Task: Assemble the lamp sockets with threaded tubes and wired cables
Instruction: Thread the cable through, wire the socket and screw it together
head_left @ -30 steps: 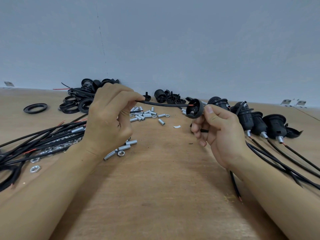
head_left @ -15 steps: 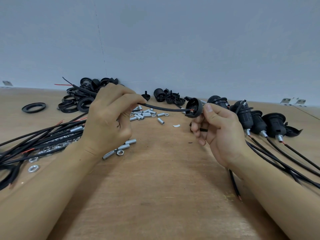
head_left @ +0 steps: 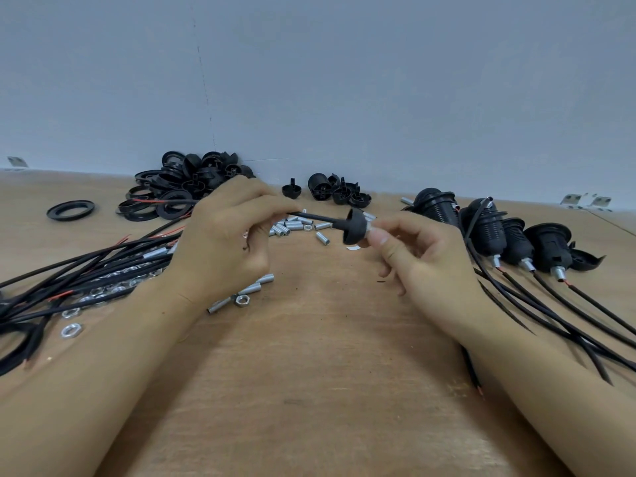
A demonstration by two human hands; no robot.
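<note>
Wood makes the big brown table (head_left: 309, 390), and a plain grey wall (head_left: 344, 80) stands behind it. Two bare arms reach out over the table. On the left side lies a bunch of long black cables (head_left: 86, 270) with little red wire ends, and small silver nuts (head_left: 71, 329) sit beside and under them. At the back left is a pile of black rings and socket parts (head_left: 186, 184), with one black ring (head_left: 70, 210) lying alone to its left. On the right side, finished black lamp sockets (head_left: 492, 232) lie in a row, each with a silver tube at its end and a black cable coming out. The left hand (head_left: 220, 246) is curled and pinches a thin black cable (head_left: 316, 217) with its thumb and finger. That cable goes into a round black socket cap (head_left: 354, 226), shaped like a small dome, held up in the air between the two hands. The right hand (head_left: 423, 263) pinches a short silver tube (head_left: 370, 228) at the cap's other side with its thumb and fingertips; the tube is mostly hidden. More small silver threaded tubes (head_left: 292, 225) are scattered on the table behind the hands, and a few lie under the left wrist.
</note>
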